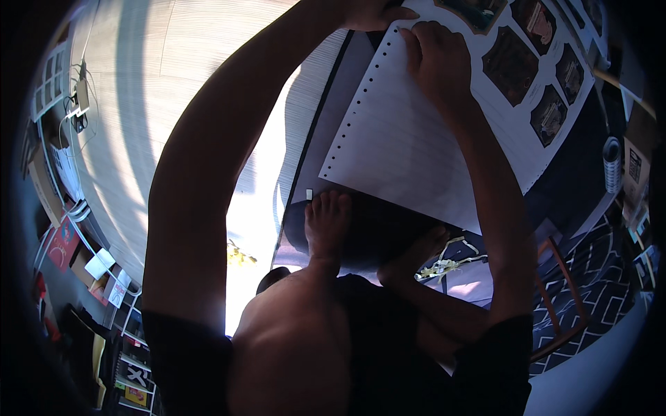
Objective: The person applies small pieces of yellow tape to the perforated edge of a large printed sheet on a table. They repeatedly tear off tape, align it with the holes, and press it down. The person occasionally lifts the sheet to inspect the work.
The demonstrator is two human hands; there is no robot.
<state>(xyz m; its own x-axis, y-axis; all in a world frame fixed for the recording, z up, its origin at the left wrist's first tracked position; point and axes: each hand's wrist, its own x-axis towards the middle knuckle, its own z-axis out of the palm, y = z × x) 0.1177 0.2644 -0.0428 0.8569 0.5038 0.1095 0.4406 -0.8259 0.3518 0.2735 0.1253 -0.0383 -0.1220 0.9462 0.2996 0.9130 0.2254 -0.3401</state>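
Note:
A large white paper sheet point(395, 132) with a row of punched holes down its left edge lies slantwise on a dark mat. Several dark, shaped pictures point(512, 66) are printed on its right part. My left hand point(374, 14), partly cut off by the top of the view, is closed at the sheet's far left corner, its thumb over the edge. Close beside it, my right hand point(440, 59) rests on the sheet with bent fingers, closed at the same holed edge. The fingertips' exact grip is partly hidden.
My bare foot point(326, 218) is on the dark mat point(374, 232) below the sheet. Crumpled pale strips point(447, 267) lie near my other foot. A spiral-bound roll or pad point(612, 165) is at the right, above a patterned dark cloth point(603, 277). Shelves with boxes point(97, 270) line the left.

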